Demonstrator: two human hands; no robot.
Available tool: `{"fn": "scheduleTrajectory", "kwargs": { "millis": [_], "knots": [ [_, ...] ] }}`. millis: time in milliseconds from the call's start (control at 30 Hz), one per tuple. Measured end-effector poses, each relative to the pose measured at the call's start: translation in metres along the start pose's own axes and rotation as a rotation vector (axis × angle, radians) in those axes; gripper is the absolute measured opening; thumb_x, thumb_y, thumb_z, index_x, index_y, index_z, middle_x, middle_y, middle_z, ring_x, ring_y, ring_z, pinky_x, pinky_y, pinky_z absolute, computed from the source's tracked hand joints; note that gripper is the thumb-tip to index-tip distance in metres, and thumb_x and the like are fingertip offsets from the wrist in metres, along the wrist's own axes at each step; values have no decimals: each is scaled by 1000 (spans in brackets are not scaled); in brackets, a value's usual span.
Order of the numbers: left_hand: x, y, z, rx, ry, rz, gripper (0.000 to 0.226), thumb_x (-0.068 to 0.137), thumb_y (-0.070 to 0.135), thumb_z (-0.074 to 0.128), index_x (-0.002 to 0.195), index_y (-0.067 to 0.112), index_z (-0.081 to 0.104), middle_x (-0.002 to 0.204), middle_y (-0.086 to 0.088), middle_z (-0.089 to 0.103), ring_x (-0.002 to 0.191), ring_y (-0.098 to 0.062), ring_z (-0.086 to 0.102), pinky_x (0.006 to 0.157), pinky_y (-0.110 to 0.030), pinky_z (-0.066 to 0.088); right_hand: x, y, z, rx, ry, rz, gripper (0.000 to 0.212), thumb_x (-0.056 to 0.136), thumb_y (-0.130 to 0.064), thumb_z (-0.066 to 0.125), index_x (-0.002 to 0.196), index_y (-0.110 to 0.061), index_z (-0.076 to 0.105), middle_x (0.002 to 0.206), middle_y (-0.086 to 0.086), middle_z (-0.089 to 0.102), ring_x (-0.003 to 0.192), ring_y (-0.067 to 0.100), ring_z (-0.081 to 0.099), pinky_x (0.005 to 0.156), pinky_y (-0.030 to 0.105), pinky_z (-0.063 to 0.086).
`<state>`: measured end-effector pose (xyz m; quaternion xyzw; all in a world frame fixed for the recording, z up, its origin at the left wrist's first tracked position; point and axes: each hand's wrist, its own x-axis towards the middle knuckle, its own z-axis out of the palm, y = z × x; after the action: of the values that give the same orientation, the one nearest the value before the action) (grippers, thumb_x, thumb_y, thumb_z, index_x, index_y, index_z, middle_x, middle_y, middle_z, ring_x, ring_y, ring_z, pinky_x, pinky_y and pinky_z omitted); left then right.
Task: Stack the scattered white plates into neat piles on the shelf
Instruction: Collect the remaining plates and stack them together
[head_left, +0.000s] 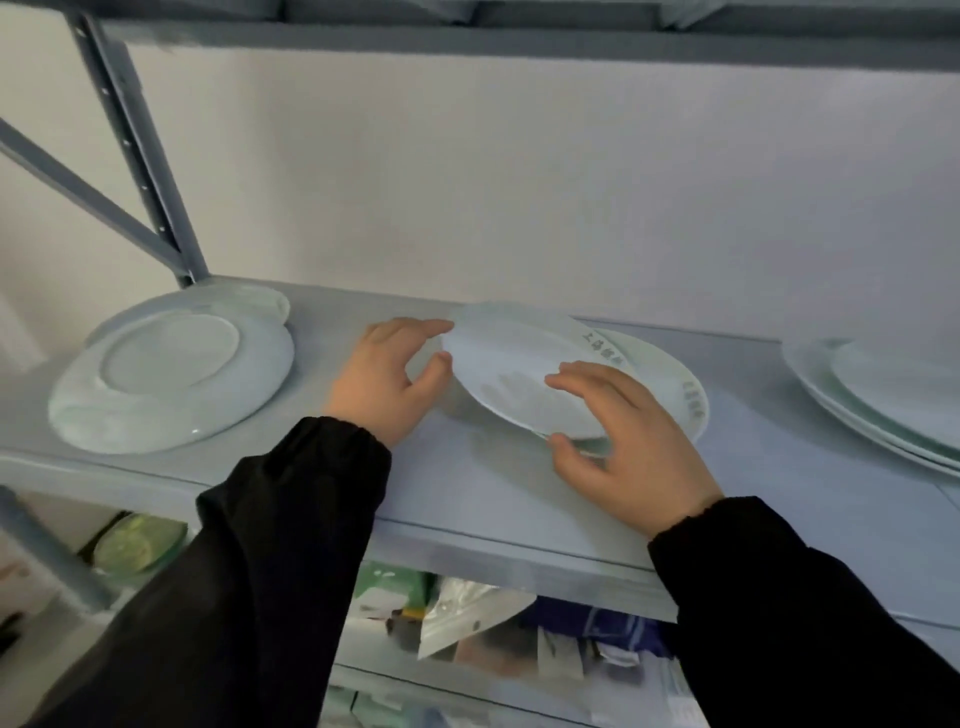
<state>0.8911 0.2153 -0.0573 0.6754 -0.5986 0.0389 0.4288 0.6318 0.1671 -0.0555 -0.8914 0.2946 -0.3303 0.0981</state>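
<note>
A white plate (514, 364) sits tilted on top of another white plate (680, 384) with grey lettering on its rim, mid-shelf. My left hand (387, 379) pinches the tilted plate's left edge between thumb and fingers. My right hand (623, 436) grips its near right edge, fingers on top and thumb under the rim. At the left, an upside-down white plate (171, 384) lies over another plate (260, 301) behind it. A pile of white plates (883, 405) sits at the right.
The grey metal shelf (519, 499) has an upright post and a diagonal brace (130, 156) at the back left. Another shelf board (519, 41) runs overhead. Below are packets, bags and a green-lidded container (140, 540).
</note>
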Motion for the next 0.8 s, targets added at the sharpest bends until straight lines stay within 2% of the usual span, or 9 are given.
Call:
{"fn": "scheduleTrajectory", "kwargs": {
  "millis": [67, 133, 267, 533, 700, 800],
  "knots": [
    [-7, -12, -14, 15, -13, -6, 41, 88, 39, 48, 127, 31, 60, 125, 16, 55, 122, -9, 43, 96, -18, 30, 8, -21, 17, 18, 22, -44, 47, 82, -40, 55, 128, -28, 57, 138, -9, 49, 131, 5, 41, 107, 11, 24],
    [-14, -25, -30, 39, -9, 1, 41, 88, 40, 48, 126, 31, 61, 121, 19, 53, 122, -10, 44, 97, -19, 31, 17, -42, 33, 42, 60, -89, 45, 82, -37, 56, 124, -23, 61, 137, -6, 51, 130, 8, 44, 108, 14, 27],
    [-32, -57, -65, 106, -2, 54, 44, 88, 42, 46, 125, 26, 63, 120, 7, 62, 117, -16, 49, 98, -19, 32, 39, -80, 69, 57, 110, -182, 43, 81, -31, 60, 121, -17, 64, 133, 1, 54, 126, 14, 49, 107, 21, 33],
    [-52, -113, -143, 151, 51, 134, 39, 90, 36, 52, 125, 21, 61, 120, 3, 63, 118, -18, 50, 102, -31, 36, 91, -155, 149, 56, -85, -208, 53, 80, -41, 56, 131, -24, 56, 138, -2, 50, 130, 10, 43, 110, 20, 28],
    [-55, -174, -204, 261, 114, 35, 43, 91, 41, 45, 128, 24, 59, 122, 6, 61, 119, -18, 47, 102, -26, 32, 122, -197, 192, 111, -155, -176, 57, 83, -45, 56, 137, -29, 49, 145, -6, 42, 135, 8, 36, 113, 28, 30],
    [-61, -212, -219, 291, 96, -45, 43, 91, 44, 43, 129, 29, 57, 124, 8, 59, 121, -17, 45, 102, -27, 32, 136, -220, 216, 67, -241, -192, 67, 82, -54, 55, 144, -35, 37, 154, -7, 31, 144, 9, 21, 117, 33, 22]
  ]
}}
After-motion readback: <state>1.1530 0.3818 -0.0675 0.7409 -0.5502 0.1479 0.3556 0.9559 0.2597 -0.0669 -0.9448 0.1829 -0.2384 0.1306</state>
